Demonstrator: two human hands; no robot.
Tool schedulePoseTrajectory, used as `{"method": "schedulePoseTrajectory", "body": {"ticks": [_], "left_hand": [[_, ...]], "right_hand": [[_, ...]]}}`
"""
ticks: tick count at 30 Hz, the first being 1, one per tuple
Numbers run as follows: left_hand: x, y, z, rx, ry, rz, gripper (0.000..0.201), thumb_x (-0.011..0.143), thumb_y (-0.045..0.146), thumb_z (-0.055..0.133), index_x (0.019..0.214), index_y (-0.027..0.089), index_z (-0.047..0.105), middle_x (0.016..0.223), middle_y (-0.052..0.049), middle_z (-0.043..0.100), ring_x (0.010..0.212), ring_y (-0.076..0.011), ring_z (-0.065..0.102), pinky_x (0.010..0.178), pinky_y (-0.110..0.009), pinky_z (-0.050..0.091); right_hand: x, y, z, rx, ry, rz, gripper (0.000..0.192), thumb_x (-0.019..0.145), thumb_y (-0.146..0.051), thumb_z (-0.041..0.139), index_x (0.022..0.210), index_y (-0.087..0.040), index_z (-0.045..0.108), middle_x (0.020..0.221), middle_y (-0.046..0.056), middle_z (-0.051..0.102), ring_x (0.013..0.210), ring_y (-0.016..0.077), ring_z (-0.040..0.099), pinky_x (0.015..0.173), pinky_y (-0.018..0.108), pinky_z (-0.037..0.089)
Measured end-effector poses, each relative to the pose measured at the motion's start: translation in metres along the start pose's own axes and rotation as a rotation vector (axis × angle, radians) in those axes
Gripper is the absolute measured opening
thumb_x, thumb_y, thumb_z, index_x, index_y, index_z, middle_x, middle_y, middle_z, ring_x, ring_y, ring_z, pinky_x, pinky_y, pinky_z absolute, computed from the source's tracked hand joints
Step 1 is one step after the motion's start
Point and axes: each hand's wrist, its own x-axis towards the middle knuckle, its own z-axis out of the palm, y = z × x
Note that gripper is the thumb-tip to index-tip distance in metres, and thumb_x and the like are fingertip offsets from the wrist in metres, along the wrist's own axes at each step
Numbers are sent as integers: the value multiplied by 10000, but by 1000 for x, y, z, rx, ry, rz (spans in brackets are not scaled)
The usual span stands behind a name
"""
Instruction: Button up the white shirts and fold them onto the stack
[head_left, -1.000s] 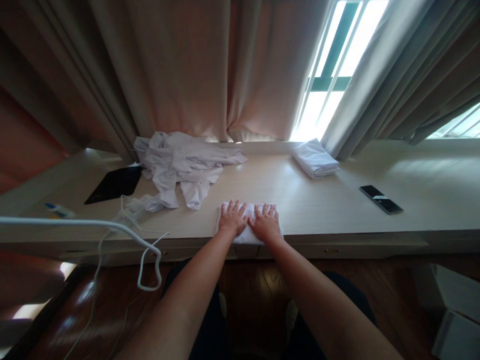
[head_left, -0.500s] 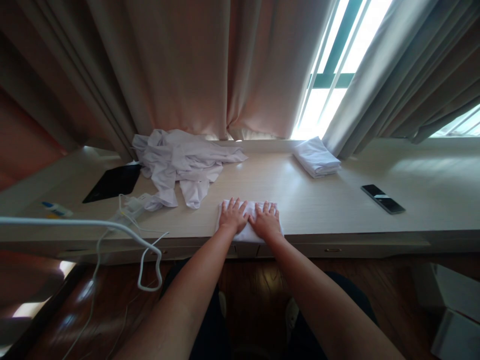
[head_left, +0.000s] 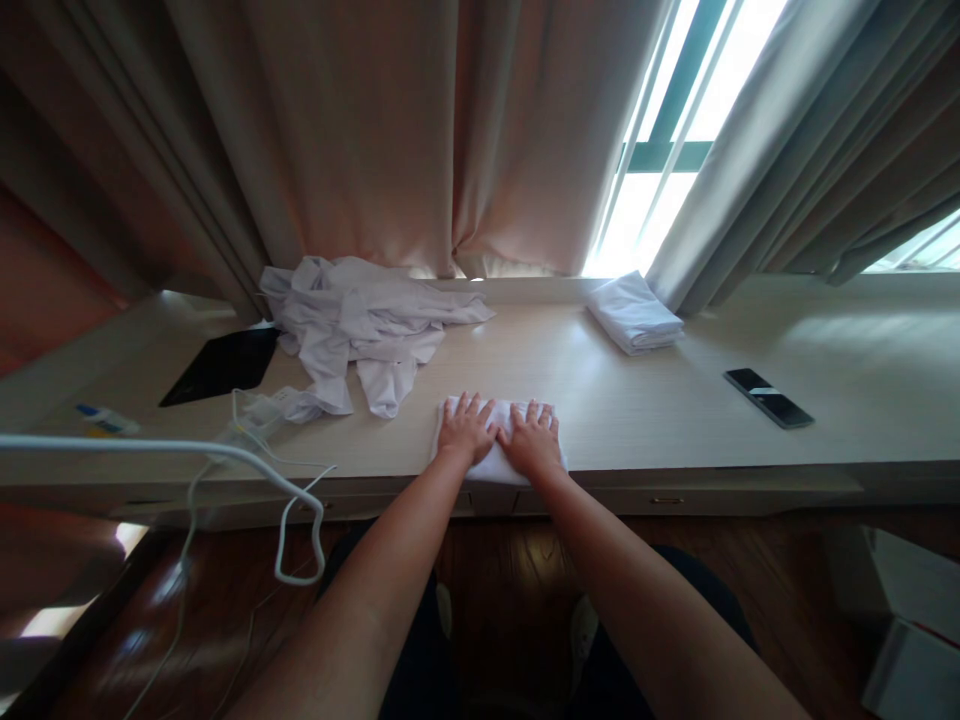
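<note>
The left hand and right hand lie flat with fingers spread, clasping nothing, on a folded white cloth. They hide most of its top; the wrists cover parts of its near edge. The cloth sits directly beneath them at the front edge of the desk, its long axis running side to side, across the direction of the fingers. Left of the grip, a bent white tube, cut off by the view's border, blocks some of the desk's edge. Ahead-left spreads a crumpled white cloth, meeting a pale cabled thing that is hard to make out. Ahead-right rests a folded white bundle; farther right, a phone. Beyond everything hangs a curtain.
</note>
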Motion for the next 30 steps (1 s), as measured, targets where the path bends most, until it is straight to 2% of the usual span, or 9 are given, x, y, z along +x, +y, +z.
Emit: {"method": "schedulePoseTrajectory", "body": {"ticks": [17, 25, 30], "left_hand": [[6, 3, -4, -8, -14, -15, 586, 960, 526, 283, 1526, 378, 319, 1628, 8, 272, 1521, -279, 109, 1205, -556, -18], [10, 3, -5, -6, -3, -15, 583, 964, 530, 271, 1525, 382, 320, 1626, 6, 277, 1522, -279, 108, 1205, -562, -31], [15, 2, -2, -6, 7, -31, 589, 968, 528, 242, 1531, 372, 313, 1628, -1, 271, 1525, -276, 92, 1203, -568, -45]], "right_hand": [[6, 1, -1, 3, -17, 10, 758, 940, -646, 317, 1548, -195, 314, 1623, 200, 196, 1485, 439, 110, 1139, 621, 33], [13, 4, 1, 34, -45, 29, 746, 951, -643, 280, 1569, -227, 252, 1660, 147, 43, 1497, 440, 12, 1143, 636, 27], [23, 7, 6, 30, -54, 10, 759, 955, -665, 218, 1581, -237, 201, 1662, 136, 35, 1496, 436, -7, 1136, 654, 25]]}}
